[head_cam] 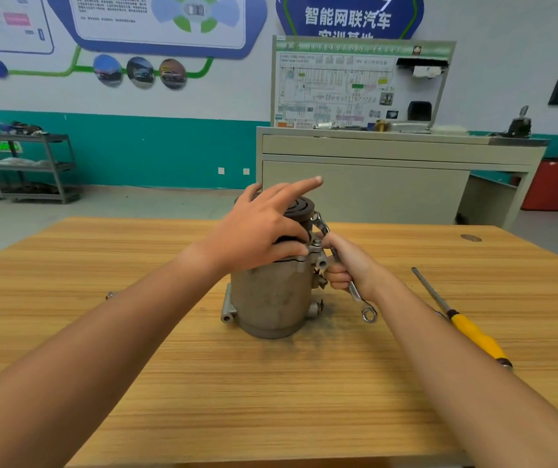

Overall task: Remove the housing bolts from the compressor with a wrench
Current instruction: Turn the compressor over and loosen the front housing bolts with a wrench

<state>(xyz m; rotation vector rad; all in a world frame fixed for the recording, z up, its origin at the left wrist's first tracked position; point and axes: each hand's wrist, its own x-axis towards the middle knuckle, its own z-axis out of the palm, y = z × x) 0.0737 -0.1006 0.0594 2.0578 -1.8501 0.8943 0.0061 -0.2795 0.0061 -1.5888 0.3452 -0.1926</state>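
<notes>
The wood-grain table (203, 383) carries the compressor (270, 298), upright at mid-table — a yellow-handled screwdriver (466, 327) lies to its right.

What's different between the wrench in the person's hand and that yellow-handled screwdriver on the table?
The wrench is bare silver metal throughout; the screwdriver has a yellow handle with a black collar. The wrench is gripped by the right hand and stands tilted against the upper part of the compressor; the screwdriver lies flat on the table, untouched. Both are slim tools with metal shafts.
</notes>
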